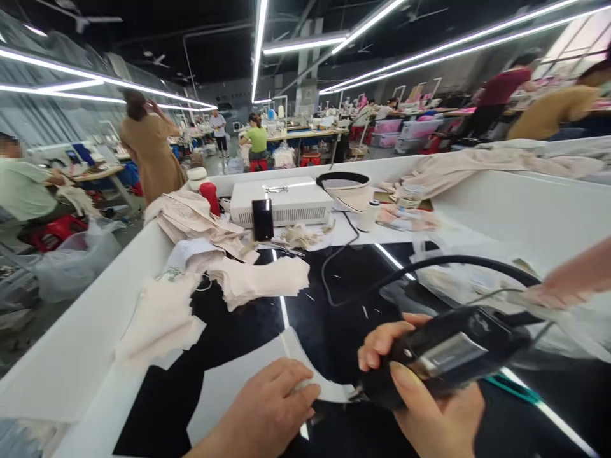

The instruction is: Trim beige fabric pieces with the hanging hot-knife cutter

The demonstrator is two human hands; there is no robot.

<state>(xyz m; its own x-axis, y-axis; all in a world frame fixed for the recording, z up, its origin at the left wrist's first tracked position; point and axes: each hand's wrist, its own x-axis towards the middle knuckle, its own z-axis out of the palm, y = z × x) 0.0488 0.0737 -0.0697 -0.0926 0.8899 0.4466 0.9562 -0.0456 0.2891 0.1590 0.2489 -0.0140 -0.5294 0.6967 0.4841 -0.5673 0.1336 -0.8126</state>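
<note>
Right fingers [387,338] gripping black tool [442,376] (silvery plate [456,353], unreadable); left fingers [286,376] on white sheet [233,383], grip unclear

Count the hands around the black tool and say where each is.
3: the left hand rests on the white sheet, the right hand grips the black tool, and another person's hand, blurred, is towards the right edge.

bright workshop lit from above by rows of white tube lights [259,44] under a dark ceiling [224,57].
the glossy black table [229,337] mirrors the tubes as narrow streaks of glare; the window [577,35] is pale and washed out. the black tool [443,356] is slightly blurred, the hand at the right edge [577,277] more so; wide-angle distortion stretches the margins, and far detail is soft.
</note>
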